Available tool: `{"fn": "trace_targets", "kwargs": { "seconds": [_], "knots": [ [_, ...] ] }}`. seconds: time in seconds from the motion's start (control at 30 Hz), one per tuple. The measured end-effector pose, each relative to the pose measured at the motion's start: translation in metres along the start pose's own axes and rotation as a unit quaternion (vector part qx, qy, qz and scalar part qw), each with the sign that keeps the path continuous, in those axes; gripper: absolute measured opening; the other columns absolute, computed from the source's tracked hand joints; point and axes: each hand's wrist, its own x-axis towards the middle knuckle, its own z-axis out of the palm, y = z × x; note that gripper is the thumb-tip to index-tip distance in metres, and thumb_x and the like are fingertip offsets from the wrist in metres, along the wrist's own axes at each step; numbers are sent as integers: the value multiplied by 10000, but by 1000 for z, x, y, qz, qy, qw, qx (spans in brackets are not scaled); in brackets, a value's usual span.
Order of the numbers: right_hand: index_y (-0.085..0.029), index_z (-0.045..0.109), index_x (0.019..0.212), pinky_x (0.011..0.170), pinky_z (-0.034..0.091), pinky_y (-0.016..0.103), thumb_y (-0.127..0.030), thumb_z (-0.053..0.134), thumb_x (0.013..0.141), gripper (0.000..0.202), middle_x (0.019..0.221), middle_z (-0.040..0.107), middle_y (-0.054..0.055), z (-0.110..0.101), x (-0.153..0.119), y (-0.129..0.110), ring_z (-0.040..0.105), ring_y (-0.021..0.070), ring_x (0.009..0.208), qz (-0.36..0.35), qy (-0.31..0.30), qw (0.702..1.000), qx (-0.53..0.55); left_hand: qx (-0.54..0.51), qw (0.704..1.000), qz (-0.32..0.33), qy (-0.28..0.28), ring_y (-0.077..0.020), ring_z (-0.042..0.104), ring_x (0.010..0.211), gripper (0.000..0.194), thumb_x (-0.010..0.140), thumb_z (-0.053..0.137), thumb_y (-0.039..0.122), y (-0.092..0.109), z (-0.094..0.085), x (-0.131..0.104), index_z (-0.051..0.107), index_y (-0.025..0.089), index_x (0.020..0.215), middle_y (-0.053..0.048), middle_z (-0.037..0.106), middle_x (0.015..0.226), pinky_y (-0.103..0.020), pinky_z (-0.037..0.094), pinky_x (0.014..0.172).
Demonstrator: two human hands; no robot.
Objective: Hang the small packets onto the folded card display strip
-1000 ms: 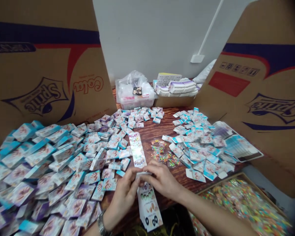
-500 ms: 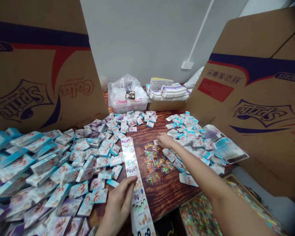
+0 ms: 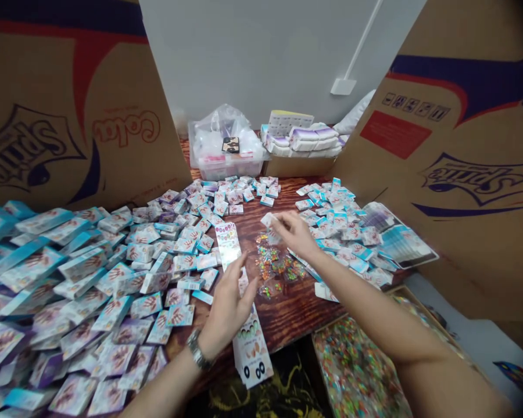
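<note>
Left forearm (image 3: 163,380) angled inward, left hand (image 3: 230,299) hovering with thumb spread from the fingers, right forearm (image 3: 361,305) stretched farther forward, right hand (image 3: 295,235) with thumb and fingers pinched, 2 arms bare.

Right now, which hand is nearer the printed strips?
Left. The left hand is over the printed strips; the right hand is off to their right, holding a box.

My left hand (image 3: 230,305) covers the middle of the printed paper strips (image 3: 253,345); whether it touches them I can't tell. My right hand (image 3: 297,235) hides part of the small white box (image 3: 267,220) it pinches. Nearer me, my right forearm (image 3: 375,302) hides some colourful packets (image 3: 359,368). Far left of my grip, the Sprite carton (image 3: 70,87) is cut off.
</note>
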Motion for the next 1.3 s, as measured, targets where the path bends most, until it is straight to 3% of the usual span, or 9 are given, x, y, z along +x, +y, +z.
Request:
{"fn": "trace_targets", "kwargs": {
  "seconds": [0.13, 0.27, 0.43, 0.53, 0.7, 0.87, 1.03, 1.17, 1.3],
  "knots": [
    [-207, 601, 951, 765, 448, 273, -406, 470, 905, 242, 895, 611, 13, 14, -46, -62, 559, 153, 857, 33, 5, 923, 384, 45, 998, 35, 10, -296, 417, 1248, 601, 798, 558, 235, 12, 14, 14, 305, 120, 1331, -191, 443, 1315, -470, 384, 1003],
    [-208, 584, 940, 717, 455, 263, -403, 521, 871, 216, 870, 612, 4, 14, -68, -73, 568, 142, 799, 77, -74, 848, 520, 52, 999, 4, -7, -254, 528, 1109, 444, 849, 459, 199, 10, 9, 7, 358, 142, 1277, -144, 532, 1181, -413, 449, 906],
    [-182, 603, 890, 738, 424, 265, -401, 427, 915, 282, 883, 608, 25, 3, -74, -8, 551, 153, 841, 24, -148, 959, 242, 29, 996, -70, -45, -230, 592, 972, 465, 853, 511, 344, -6, -14, -9, 358, 173, 1258, -97, 586, 1103, -383, 476, 843],
    [-174, 637, 846, 605, 399, 227, -360, 498, 879, 235, 735, 609, 0, 11, -81, 26, 547, 135, 675, 16, -247, 953, 172, 27, 993, -114, -27, -230, 607, 912, 493, 811, 562, 399, -12, -23, -18, 360, 168, 1196, -87, 588, 1042, -377, 488, 803],
    [-178, 609, 987, 571, 340, 214, -264, 635, 769, 236, 734, 614, 4, 38, -88, 40, 529, 135, 630, 44, -273, 958, 75, 15, 993, -119, -18, -220, 605, 907, 426, 813, 562, 391, -15, -26, -26, 386, 174, 1135, -79, 584, 1022, -371, 484, 812],
    [-171, 582, 760, 638, 339, 229, -244, 644, 754, 96, 807, 610, 42, 44, -87, 38, 540, 166, 751, 34, -269, 962, 10, 58, 997, -50, -12, -221, 589, 971, 387, 808, 601, 356, -19, -32, -31, 460, 208, 1137, -69, 590, 1069, -369, 480, 835],
    [-187, 577, 843, 607, 370, 231, -328, 562, 844, 142, 714, 609, -2, 18, -92, 20, 548, 146, 655, 12, -255, 966, 30, 91, 996, -13, -22, -223, 598, 989, 407, 831, 589, 303, -30, -35, -40, 456, 225, 1208, -78, 613, 1104, -383, 492, 836],
    [-231, 581, 1028, 643, 441, 268, -322, 526, 884, 179, 819, 655, 3, -11, -90, -21, 595, 157, 697, -23, -125, 985, 113, 81, 996, 2, -23, -221, 606, 988, 398, 835, 581, 280, -33, -32, -44, 454, 209, 1206, -90, 619, 1118, -375, 507, 818],
    [-224, 602, 1057, 764, 482, 313, -206, 462, 912, 202, 956, 642, 53, -22, -87, -61, 598, 179, 888, -185, -26, 980, 68, 73, 997, 21, -18, -223, 602, 993, 378, 830, 576, 235, -31, -30, -44, 451, 197, 1185, -94, 613, 1091, -391, 505, 828]
  ]
}}
